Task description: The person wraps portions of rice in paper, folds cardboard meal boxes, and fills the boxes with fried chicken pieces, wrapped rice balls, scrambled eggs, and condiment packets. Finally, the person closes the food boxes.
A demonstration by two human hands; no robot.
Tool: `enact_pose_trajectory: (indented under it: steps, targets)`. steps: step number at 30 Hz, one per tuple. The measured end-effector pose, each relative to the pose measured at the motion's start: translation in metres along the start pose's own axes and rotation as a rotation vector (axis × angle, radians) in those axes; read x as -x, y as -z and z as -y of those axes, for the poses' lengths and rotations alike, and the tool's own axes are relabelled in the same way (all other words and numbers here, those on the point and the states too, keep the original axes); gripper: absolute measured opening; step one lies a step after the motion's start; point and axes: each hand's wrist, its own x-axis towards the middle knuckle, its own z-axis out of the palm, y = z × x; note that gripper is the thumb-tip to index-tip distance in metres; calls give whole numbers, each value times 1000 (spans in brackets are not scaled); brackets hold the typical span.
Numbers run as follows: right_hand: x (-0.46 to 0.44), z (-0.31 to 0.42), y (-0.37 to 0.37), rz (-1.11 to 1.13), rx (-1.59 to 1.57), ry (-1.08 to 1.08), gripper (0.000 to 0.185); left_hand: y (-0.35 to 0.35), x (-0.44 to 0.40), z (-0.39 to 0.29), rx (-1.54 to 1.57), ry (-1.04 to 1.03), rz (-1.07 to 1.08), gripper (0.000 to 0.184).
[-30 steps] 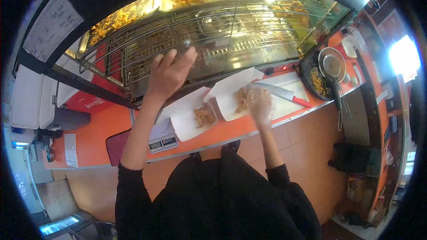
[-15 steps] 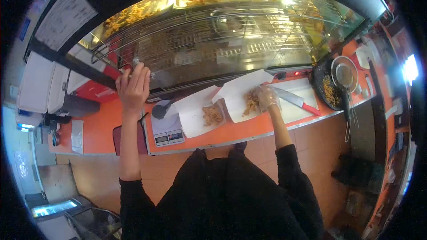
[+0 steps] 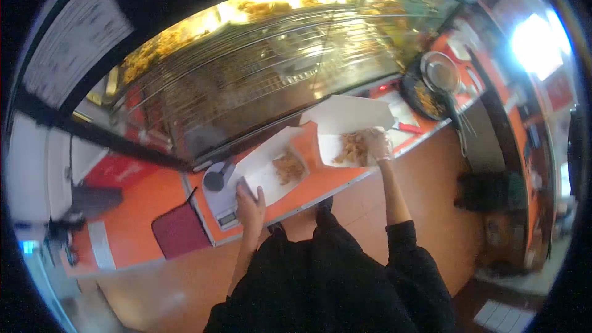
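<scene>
My bare left hand (image 3: 251, 208) is at the near left corner of the left white takeaway box (image 3: 251, 169), fingers and thumb closed on its wall. Brown fried chicken pieces (image 3: 288, 168) lie inside that box. My right hand (image 3: 378, 144), in a clear plastic glove, curls over the right end of a second takeaway box (image 3: 333, 116), beside more fried chicken (image 3: 353, 148). Its fingertips are partly hidden and blurred. Both boxes have raised lids. Just left of my left hand is a kitchen scale (image 3: 217, 196) with a dark round object (image 3: 214, 180) on it.
Behind the counter (image 3: 132, 225) stands a lit glass display case (image 3: 246, 74) with wire racks and fried food. At right are a red-handled knife (image 3: 408, 127), a dark pan (image 3: 425, 100) and a strainer (image 3: 440, 73). A maroon mat (image 3: 180, 232) lies at left.
My left hand has come down from the display case's front to the left box. My right hand stays at the right box. The view has tilted and shifted.
</scene>
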Motion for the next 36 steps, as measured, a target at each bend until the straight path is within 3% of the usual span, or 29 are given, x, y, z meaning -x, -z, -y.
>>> enact_pose_trajectory:
  steps: [2,3,4,6,8,9,10,12,13,14,16,18,19,20,22,23,25,28,32,34,36]
  targets:
    - [32,2,20,-111,49,-67,33,-13,-16,2,-54,52,69,58]
    - [39,-19,16,-108,-19,-38,33,-5,-19,-17,-200,129,92,55]
    - [48,-31,21,-106,-92,-4,34,-2,-24,-22,-151,218,195,49]
    - [77,-50,40,-169,-137,-112,35,-20,-20,6,-75,-15,35,44]
    - [107,-51,76,-222,-196,-204,36,-15,-24,6,17,41,73,42]
    - [117,-49,98,-195,-203,-275,37,3,-27,-22,-12,-138,48,41]
    - [128,-52,117,-150,-208,-353,38,-6,-34,-6,-84,-208,-42,39]
    - [150,-95,122,-288,-352,-459,38,19,-21,-56,-103,-166,-28,38]
    - [156,-133,114,-304,-351,-392,38,27,-20,-73,-190,-280,-52,38]
    - [156,-166,116,-321,-346,-322,38,39,-7,-120,-135,-197,-1,40]
    - [166,-184,139,-232,-361,-434,37,44,1,-180,-283,-165,61,41]
    - [172,-264,108,-448,26,-136,35,20,3,-197,-278,-304,54,42]
    - [176,-258,151,-301,-231,-243,35,8,6,-216,-266,-421,47,42]
    - [178,-266,168,-306,-230,-255,35,-2,8,-235,-141,-381,113,43]
    - [185,-282,191,-334,-247,-396,37,-17,25,-304,-241,-430,139,42]
    - [187,-290,198,-335,-248,-407,37,-31,23,-321,-243,-436,148,42]
    - [183,-310,227,-366,-430,-584,37,-60,14,-360,-175,-453,371,39]
    - [167,-349,277,-251,-596,-746,37,-105,9,-429,-129,-558,321,35]
    - [139,-393,344,-446,-545,-640,31,-173,5,-538,-266,-542,282,35]
    - [101,-468,382,-570,-519,-590,30,-225,14,-631,122,-277,488,39]
    - [78,-596,360,-496,-536,-563,28,-294,-13,-660,62,-625,303,42]
